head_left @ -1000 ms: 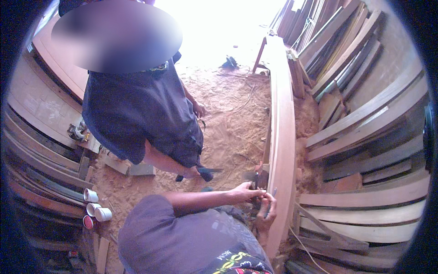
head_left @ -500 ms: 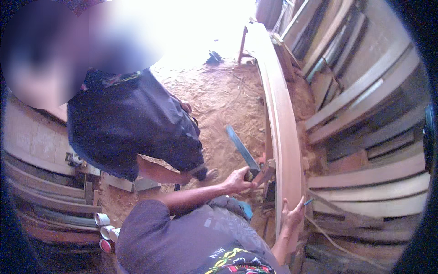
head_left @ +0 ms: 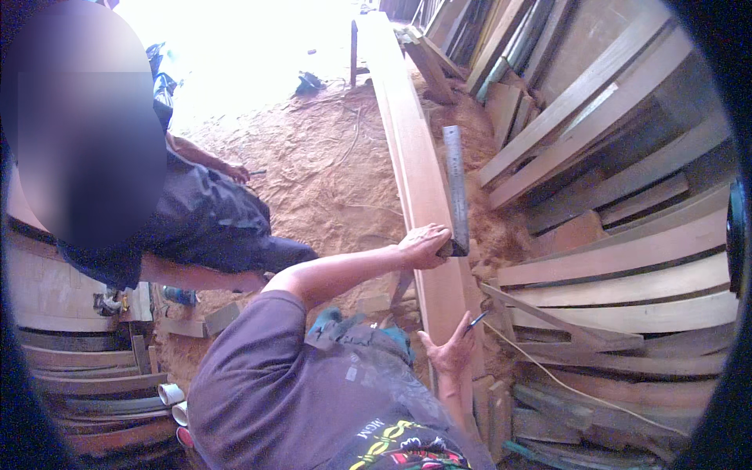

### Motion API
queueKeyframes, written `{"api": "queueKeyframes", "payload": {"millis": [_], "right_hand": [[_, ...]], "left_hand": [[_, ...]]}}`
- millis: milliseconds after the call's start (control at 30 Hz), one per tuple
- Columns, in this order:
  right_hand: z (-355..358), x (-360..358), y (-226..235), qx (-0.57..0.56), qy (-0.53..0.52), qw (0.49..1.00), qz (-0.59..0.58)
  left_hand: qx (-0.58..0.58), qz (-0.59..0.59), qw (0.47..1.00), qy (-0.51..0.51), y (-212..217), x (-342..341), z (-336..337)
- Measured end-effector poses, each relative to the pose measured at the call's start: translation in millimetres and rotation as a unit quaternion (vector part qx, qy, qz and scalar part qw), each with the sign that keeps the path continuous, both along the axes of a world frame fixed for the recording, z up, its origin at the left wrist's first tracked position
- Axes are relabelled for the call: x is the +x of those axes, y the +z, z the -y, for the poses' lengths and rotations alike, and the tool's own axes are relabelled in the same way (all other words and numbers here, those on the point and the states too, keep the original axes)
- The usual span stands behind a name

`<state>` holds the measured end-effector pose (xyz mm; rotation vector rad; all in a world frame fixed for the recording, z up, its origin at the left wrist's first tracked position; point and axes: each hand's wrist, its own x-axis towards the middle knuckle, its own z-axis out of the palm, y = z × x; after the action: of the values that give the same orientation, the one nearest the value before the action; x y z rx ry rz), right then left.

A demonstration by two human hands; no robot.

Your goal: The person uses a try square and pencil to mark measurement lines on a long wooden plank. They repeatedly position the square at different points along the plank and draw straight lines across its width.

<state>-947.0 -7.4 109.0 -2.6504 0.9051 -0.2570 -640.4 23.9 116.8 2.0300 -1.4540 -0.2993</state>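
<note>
A long reddish-brown plank [head_left: 411, 164] runs away from me over the sawdust floor. My left hand [head_left: 425, 244] grips the stock of a metal try square [head_left: 455, 188], whose steel blade lies along the plank's right edge and points away from me. Nearer to me, my right hand [head_left: 450, 350] rests on the same plank and holds a thin pencil [head_left: 477, 319] with a blue end between its fingers. My purple-shirted shoulder fills the lower middle of the view.
Another person in a dark shirt [head_left: 204, 219] bends over at the left, one hand [head_left: 235, 171] low above the sawdust [head_left: 313, 172]. Stacked boards [head_left: 627, 258] line the right side and more timber [head_left: 78, 376] the left. White pipe ends [head_left: 171, 393] lie lower left.
My left hand has swung the try square from slanting up-left to lying along the plank's right edge. My right hand has settled on the plank with the pencil. The other person has shifted left.
</note>
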Motion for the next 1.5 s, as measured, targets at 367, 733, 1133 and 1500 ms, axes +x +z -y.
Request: {"api": "queueKeyframes", "payload": {"millis": [367,733,1133,1500], "right_hand": [[0,0,14,0.052,0.004,0.999,-0.011],[-11,-63,14,0.078,-0.012,0.997,-0.012],[0,-60,26,0.117,-0.049,0.991,-0.040],[6,-32,50,0.070,-0.042,0.996,-0.033]], "left_hand": [[0.186,0.114,0.974,-0.058,-1,12,52],[0.116,0.089,0.982,-0.119,-11,-46,30],[0.087,0.035,0.992,-0.087,10,-28,36],[0.014,0.058,0.997,-0.044,31,-17,33]]}}
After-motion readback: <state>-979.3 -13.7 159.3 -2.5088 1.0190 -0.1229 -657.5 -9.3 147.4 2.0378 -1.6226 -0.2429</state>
